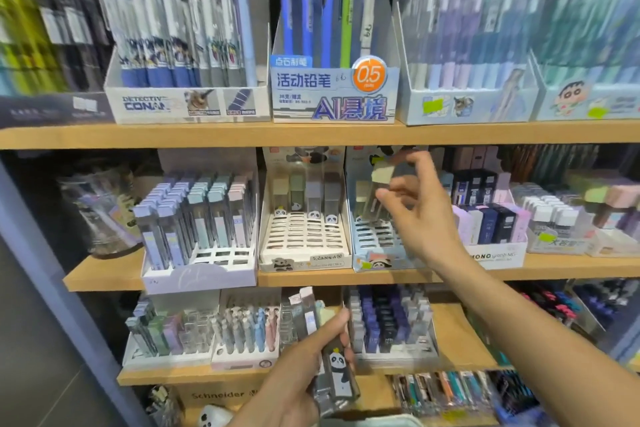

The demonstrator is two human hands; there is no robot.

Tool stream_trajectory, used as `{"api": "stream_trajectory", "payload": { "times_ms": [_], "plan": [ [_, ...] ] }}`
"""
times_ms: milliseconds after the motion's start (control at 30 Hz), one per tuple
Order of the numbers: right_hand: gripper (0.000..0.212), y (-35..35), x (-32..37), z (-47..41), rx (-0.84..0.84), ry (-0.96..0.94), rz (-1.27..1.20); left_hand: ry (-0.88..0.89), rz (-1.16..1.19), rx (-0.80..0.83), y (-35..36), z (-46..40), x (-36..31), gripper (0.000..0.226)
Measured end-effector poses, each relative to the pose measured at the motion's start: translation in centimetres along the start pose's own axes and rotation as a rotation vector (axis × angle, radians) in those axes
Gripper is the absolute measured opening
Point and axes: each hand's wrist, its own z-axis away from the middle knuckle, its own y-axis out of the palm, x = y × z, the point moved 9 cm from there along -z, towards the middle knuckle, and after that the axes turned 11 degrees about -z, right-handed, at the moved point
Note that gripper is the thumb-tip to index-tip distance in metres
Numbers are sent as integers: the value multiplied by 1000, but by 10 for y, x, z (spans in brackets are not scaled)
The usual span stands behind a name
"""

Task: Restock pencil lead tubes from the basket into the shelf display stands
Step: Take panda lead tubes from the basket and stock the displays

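Observation:
My right hand (420,208) pinches one clear lead tube with a pale yellow cap (381,184) above the back rows of the light blue panda display stand (372,253) on the middle shelf. The tube is tilted and blurred. My left hand (304,367) grips a bundle of panda-print lead tubes (334,367) low in front of the bottom shelf. To the left stands a cream panda stand (304,243) with a back row of tubes and many vacant slots. The basket (374,421) shows only as a pale rim at the bottom edge.
A lilac stand of lead tubes (199,236) sits left of the cream one. Dark and pastel lead boxes (491,218) fill the stand to the right. Wooden shelf boards (311,133) run above and below. Pencil displays crowd the top shelf.

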Motion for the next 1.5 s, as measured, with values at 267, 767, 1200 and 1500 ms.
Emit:
{"api": "stream_trajectory", "payload": {
  "times_ms": [267, 767, 1200, 1500],
  "plan": [
    [35, 22, -10, -2, 126, -176, 204, -20, -79, 67, 2, 1, -7, 30],
    [32, 20, -13, -12, 90, -185, 282, 41, -57, 41, 2, -1, -13, 30],
    [32, 17, -5, -20, 81, -201, 385, 37, -15, 58, 3, 0, -13, 29],
    [38, 4, -18, -19, 23, 142, 3, 39, -52, 41, 4, 2, -13, 35]
  ]
}}
